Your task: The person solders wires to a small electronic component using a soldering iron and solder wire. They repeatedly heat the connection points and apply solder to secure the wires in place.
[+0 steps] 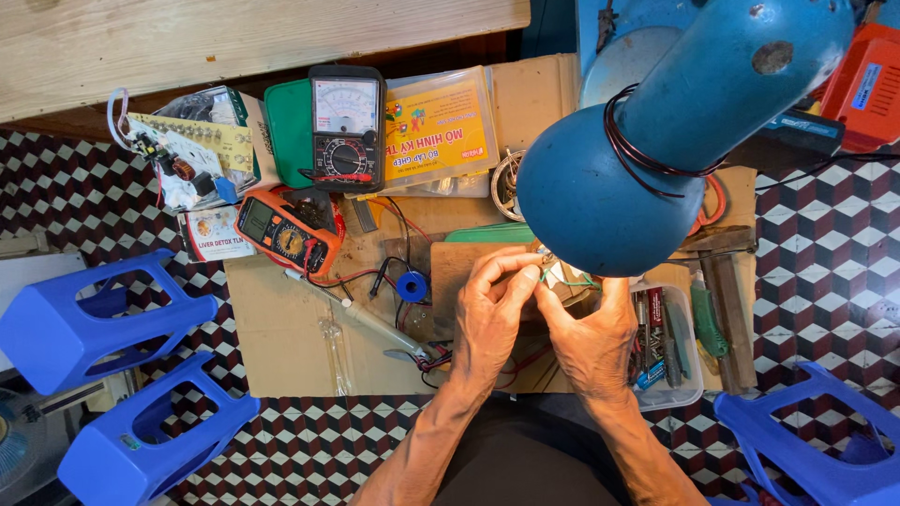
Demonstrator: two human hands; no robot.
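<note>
Both my hands meet over a small brown wound component with white and green bits, held above a brown board. My left hand grips it from the left with fingers curled over its top. My right hand holds it from the right and below. A big blue lamp head wrapped with dark wire hangs just above and hides part of the component.
An orange digital multimeter, a black analogue meter, a soldering iron, a blue solder spool and a circuit board lie left. A clear tool tray sits right. Blue plastic stools flank the low cardboard-covered table.
</note>
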